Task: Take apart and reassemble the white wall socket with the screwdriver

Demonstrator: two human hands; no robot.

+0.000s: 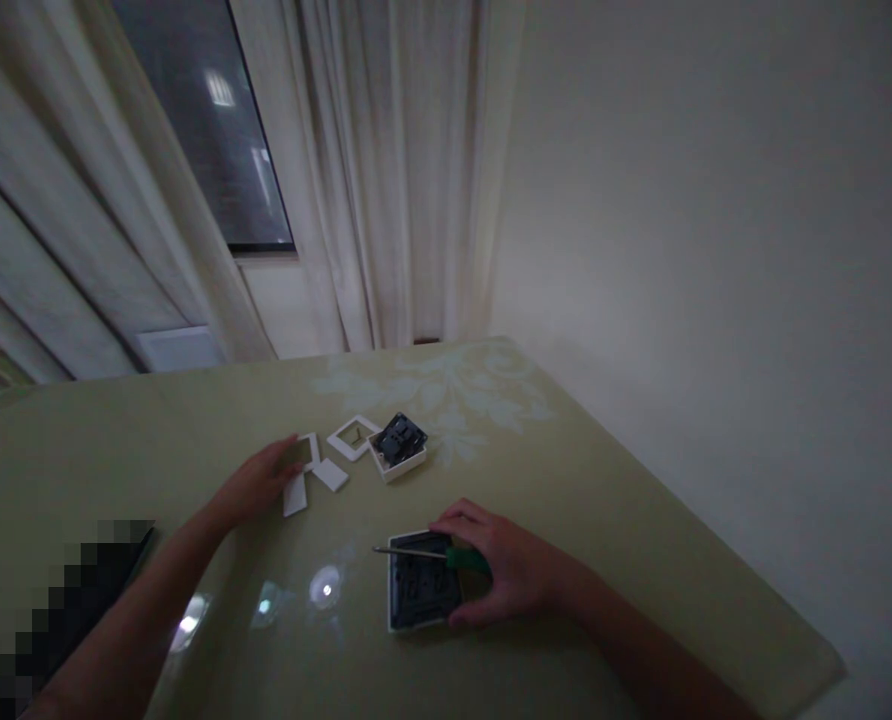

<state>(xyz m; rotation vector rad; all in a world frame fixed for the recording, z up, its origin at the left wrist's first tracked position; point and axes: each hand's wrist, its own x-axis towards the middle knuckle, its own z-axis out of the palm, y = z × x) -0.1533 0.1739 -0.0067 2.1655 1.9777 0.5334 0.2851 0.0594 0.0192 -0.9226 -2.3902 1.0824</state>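
Note:
My right hand (510, 570) is closed around the green handle of a screwdriver (416, 552). The screwdriver's metal shaft points left across a black wall-switch module (420, 590) set in a white box, and the same hand's thumb and fingertips rest on that box's right side. Farther off to the left, my left hand (266, 475) has its thumb and fingers on the edge of a white switch frame (312, 450). Just below those fingers lies a flat white cover plate (294, 495), with a second white plate (331, 474) to its right.
Beyond the plates lie another white frame (345, 443), with small screws showing inside it, and a white box (397, 468) topped by a tilted black switch module (401, 437). A pale table (603, 520) runs along the right wall. Curtains (393, 180) hang behind.

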